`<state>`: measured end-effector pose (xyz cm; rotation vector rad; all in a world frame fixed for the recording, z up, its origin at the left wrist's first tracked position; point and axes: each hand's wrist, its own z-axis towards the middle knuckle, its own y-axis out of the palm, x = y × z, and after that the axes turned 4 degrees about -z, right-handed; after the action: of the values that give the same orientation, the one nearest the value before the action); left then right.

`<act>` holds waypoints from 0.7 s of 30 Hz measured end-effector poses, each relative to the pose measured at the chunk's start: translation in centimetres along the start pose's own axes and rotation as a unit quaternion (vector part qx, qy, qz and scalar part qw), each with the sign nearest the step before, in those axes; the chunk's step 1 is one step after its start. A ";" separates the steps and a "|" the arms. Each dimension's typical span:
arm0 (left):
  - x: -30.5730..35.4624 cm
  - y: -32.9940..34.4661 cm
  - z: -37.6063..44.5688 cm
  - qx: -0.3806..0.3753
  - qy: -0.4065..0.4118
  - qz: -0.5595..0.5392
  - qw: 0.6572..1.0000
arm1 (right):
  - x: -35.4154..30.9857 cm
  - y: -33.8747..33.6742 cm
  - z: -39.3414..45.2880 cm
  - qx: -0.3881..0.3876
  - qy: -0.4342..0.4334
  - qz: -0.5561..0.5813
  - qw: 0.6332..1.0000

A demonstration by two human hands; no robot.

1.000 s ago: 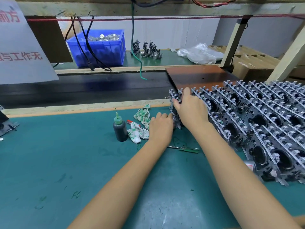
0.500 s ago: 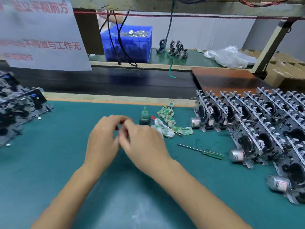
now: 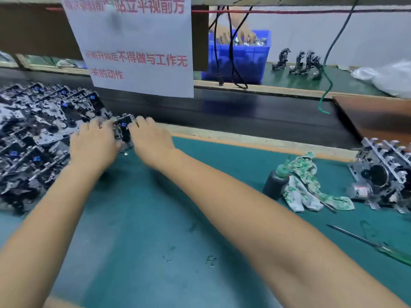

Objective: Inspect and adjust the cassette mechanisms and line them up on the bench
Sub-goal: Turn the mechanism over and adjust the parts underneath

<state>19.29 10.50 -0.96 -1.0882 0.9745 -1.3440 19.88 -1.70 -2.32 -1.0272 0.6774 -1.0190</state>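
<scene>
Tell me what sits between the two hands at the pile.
One cassette mechanism, standing on edge at the pile's right end, with the left hand and right hand gripping either side. Head view shows it.

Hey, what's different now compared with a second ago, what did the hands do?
Both hands left the lined-up mechanisms on the right and crossed to the pile on the left. The left hand and right hand now grip one cassette mechanism at the pile's edge. The dark bottle, patterned rag and screwdriver lie as they did.
</scene>
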 end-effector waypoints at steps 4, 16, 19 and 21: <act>-1.0 0.2 2.0 0.018 -0.016 0.054 0.998 | -0.6 1.0 3.6 0.017 -0.040 -0.049 0.998; -1.7 -0.8 2.3 0.028 0.097 0.017 0.995 | 0.8 -0.9 4.8 0.005 -0.110 -0.076 0.991; -1.5 -1.2 1.7 0.013 0.149 0.018 0.989 | 1.2 -1.9 3.6 -0.020 -0.117 -0.080 0.990; -1.0 -1.6 1.2 0.003 0.181 0.012 0.983 | 1.7 -2.9 2.5 -0.023 -0.119 -0.096 0.988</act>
<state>20.07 11.67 0.84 -0.8392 1.2421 -1.5558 21.61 -2.79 1.37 -1.2491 0.4127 -1.0287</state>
